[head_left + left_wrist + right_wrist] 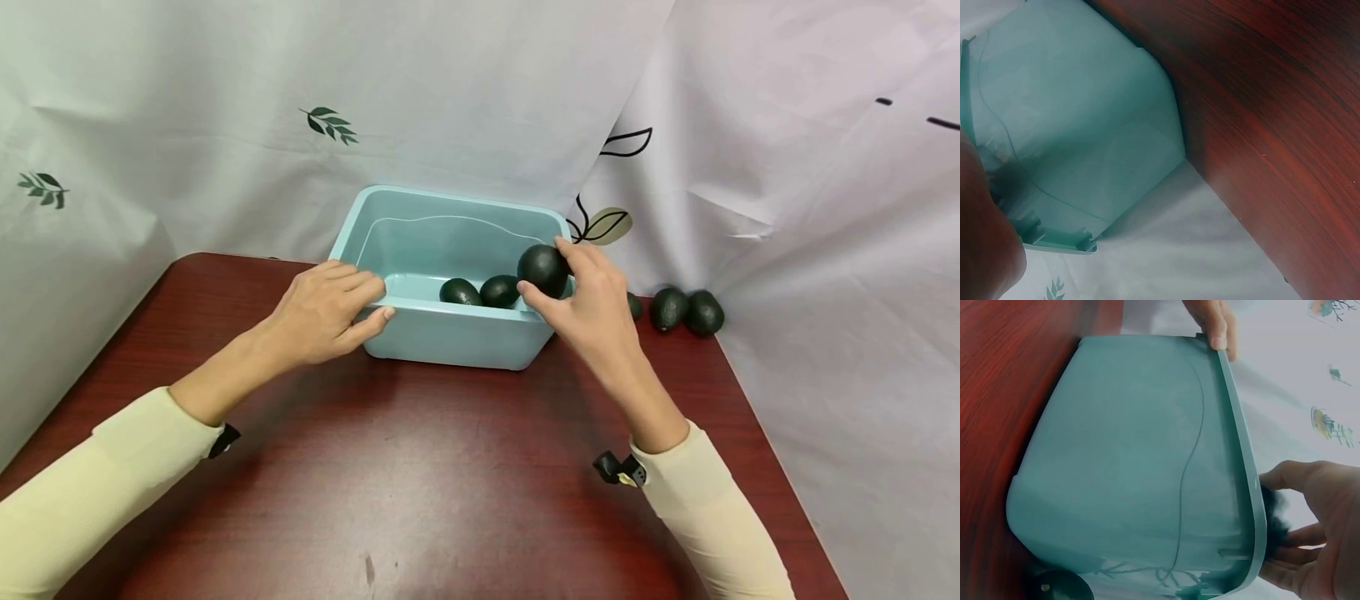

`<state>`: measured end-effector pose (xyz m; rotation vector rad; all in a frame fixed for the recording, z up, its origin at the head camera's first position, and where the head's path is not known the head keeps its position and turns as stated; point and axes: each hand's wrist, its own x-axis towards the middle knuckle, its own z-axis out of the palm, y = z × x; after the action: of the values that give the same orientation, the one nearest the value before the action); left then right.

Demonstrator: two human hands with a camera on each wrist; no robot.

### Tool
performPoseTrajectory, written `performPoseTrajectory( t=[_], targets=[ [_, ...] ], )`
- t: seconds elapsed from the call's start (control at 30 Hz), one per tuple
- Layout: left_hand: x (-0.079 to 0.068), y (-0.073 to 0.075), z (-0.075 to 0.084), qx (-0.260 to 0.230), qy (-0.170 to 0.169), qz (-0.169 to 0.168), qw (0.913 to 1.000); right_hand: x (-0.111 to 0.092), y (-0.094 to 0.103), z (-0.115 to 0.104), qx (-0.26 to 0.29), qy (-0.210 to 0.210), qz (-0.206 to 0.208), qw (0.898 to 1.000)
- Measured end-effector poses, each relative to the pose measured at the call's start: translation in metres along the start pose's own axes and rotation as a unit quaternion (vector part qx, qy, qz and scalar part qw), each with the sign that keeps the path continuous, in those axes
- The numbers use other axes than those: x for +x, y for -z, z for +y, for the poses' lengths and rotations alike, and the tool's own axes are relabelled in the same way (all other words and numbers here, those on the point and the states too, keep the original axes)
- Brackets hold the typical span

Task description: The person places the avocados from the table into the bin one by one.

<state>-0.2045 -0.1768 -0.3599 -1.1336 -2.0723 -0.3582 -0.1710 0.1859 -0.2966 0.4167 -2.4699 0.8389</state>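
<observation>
A light blue plastic bin [457,337] stands near the back of the table. My left hand [318,312] grips its near rim at the left corner, fingers over the edge and thumb outside. Over the bin's right end, my right hand [596,304] pinches a dark green avocado [542,268] between thumb and fingers. In the right wrist view this avocado [1275,515] is partly behind the rim. Two avocados lie inside the bin, one on the left [460,292] and one beside it [498,291]. The left wrist view shows mostly the bin's outer wall [1085,125].
Right of the bin, an avocado [669,308] touches another avocado [705,313] near the table's edge. A third avocado [635,306] is partly hidden by my right hand. The reddish-brown table [420,483] meets a white patterned cloth [465,100] behind it.
</observation>
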Motion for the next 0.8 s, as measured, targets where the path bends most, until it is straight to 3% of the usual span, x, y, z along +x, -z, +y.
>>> performPoseTrajectory(
  t=[0.33,0.8],
  targets=[
    [0.001,0.001,0.000,-0.004,0.007,-0.010,0.9999,-0.003,0.001,0.003,-0.003,-0.005,0.001,1.000],
    [-0.002,0.003,-0.001,-0.001,0.005,-0.010,0.9999,-0.008,0.009,0.019,0.024,-0.015,0.034,0.999]
  ],
)
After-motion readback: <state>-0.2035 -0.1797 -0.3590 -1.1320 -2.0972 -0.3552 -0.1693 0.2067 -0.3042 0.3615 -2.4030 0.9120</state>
